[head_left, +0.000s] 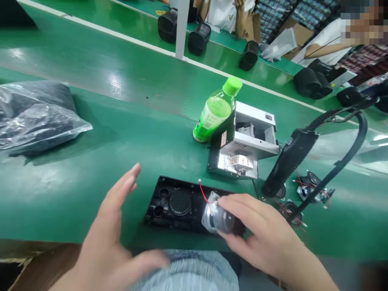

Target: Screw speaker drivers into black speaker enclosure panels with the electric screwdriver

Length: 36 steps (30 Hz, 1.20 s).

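Note:
My right hand [260, 230] is shut on a round speaker driver [220, 218] with a shiny metal body, holding it against the right end of a black plastic speaker panel [169, 210]. A thin red wire [203, 193] rises from the driver. The panel lies flat on the green bench, with a round mesh grille [180, 201] and small round holes at its left end. My left hand [112, 226] hovers open beside the panel, fingers spread and touching nothing. Part of the driver is hidden by my fingers.
Beyond the panel stand a green-capped drink bottle [215, 113] and a white metal fixture [242, 141]. To the right lie a black corded hand tool [291, 161] and loose drivers with red wires [309, 190]. A plastic bag of black parts [36, 117] lies left. Co-workers sit across the green belt.

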### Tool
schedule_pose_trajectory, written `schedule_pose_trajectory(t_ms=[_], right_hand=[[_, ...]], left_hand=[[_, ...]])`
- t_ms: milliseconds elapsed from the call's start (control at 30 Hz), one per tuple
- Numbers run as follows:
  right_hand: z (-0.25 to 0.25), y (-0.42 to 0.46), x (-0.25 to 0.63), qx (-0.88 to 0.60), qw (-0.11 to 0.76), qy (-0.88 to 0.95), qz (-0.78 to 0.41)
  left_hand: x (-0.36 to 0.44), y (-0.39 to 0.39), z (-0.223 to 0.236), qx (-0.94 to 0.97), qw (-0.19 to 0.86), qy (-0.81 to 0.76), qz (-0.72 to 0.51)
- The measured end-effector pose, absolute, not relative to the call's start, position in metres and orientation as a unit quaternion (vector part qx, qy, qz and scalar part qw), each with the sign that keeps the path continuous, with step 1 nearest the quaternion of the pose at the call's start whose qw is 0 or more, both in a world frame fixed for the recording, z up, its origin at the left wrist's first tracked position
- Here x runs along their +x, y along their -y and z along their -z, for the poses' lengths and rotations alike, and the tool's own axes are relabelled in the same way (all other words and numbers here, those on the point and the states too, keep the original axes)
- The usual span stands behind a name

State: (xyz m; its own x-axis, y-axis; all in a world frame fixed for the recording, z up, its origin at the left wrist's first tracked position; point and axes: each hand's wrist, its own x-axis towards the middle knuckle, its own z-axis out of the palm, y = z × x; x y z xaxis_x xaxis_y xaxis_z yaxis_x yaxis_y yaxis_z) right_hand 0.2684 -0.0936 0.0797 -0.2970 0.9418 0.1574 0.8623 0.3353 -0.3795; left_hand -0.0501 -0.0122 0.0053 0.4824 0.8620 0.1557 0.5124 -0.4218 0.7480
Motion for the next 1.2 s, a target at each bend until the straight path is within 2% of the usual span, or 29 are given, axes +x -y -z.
schedule_pose_trajectory(t_ms=[133, 267, 833, 1033, 1200], right_hand=[[-0.071, 0.074, 0.271, -0.566, 0.033, 0.811, -0.147], [-0.063, 0.072, 0.272, -0.551, -0.040, 0.816, -0.170], [-0.057, 0.081, 0.271, -0.538, -0.035, 0.827, -0.159], [-0.056, 0.083, 0.271, -0.547, -0.066, 0.818, -0.166], [-0.058, 0.081, 0.266, -0.553, -0.049, 0.818, -0.149]], left_hand=[[-0.025, -0.013, 0.005, 0.825, 0.354, -0.363, -0.248], [-0.019, -0.015, 0.014, 0.833, 0.358, -0.332, -0.261], [-0.026, -0.015, 0.017, 0.842, 0.338, -0.333, -0.254], [-0.025, -0.015, 0.017, 0.846, 0.327, -0.326, -0.268], [-0.024, -0.015, 0.016, 0.848, 0.324, -0.324, -0.267]])
